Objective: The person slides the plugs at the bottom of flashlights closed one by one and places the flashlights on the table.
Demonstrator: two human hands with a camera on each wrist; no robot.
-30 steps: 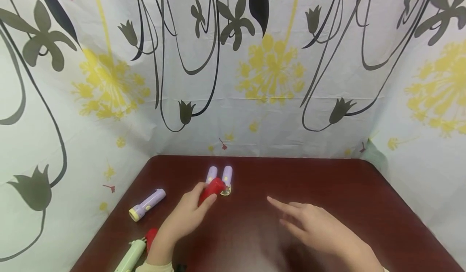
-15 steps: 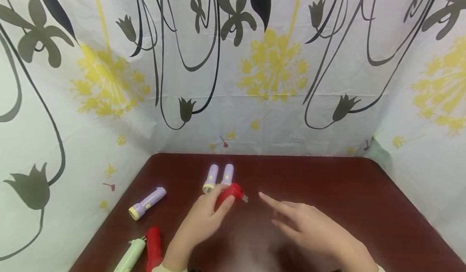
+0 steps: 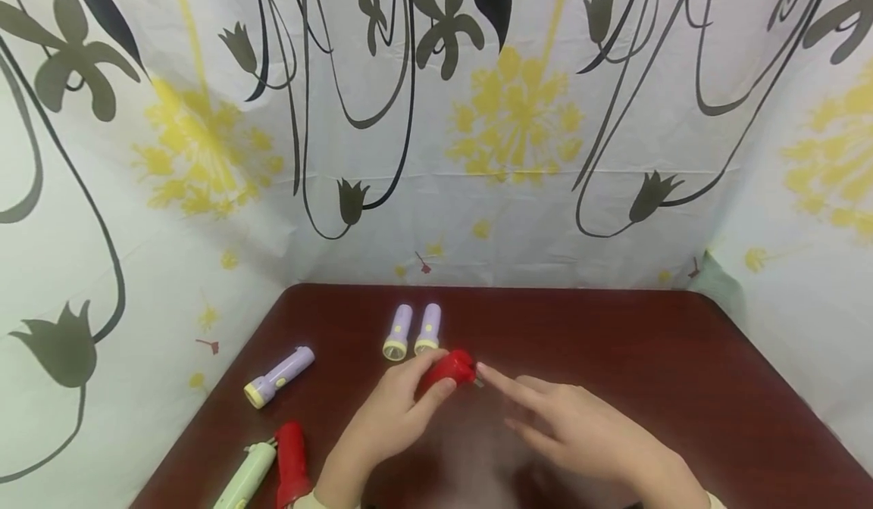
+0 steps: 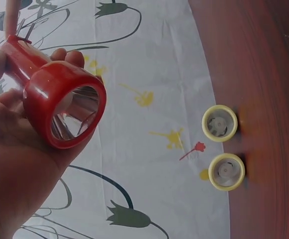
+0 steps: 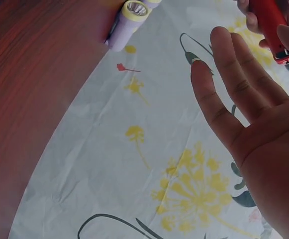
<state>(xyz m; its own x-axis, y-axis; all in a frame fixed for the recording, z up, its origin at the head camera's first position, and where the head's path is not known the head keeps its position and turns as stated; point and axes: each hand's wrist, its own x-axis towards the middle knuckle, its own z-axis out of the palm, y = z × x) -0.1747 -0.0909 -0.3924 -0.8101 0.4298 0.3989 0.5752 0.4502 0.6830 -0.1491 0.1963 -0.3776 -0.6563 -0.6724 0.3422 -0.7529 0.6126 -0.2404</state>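
My left hand [image 3: 398, 410] grips a red flashlight [image 3: 450, 369] above the middle of the table. In the left wrist view, the lens end of that flashlight [image 4: 67, 104] faces the camera, and metal plug prongs [image 4: 30, 31] stick out of its far end. My right hand [image 3: 580, 429] has its index finger extended to the prong end, with the other fingers loosely spread. In the right wrist view, the palm of the right hand [image 5: 268, 134] holds nothing, and the red flashlight [image 5: 269, 25] shows at the upper right corner.
Two lilac flashlights [image 3: 398, 332] [image 3: 429, 329] stand side by side behind the hands. Another lilac flashlight [image 3: 280, 376] lies at the left. Nearer, a green flashlight [image 3: 247, 475] lies beside a second red flashlight [image 3: 292, 463]. Patterned cloth [image 3: 505, 244] hangs along the table's [image 3: 614, 335] back and sides.
My left hand has moved right and nearer with the red flashlight, away from the two lilac ones. The right index finger has come to the flashlight's prong end.
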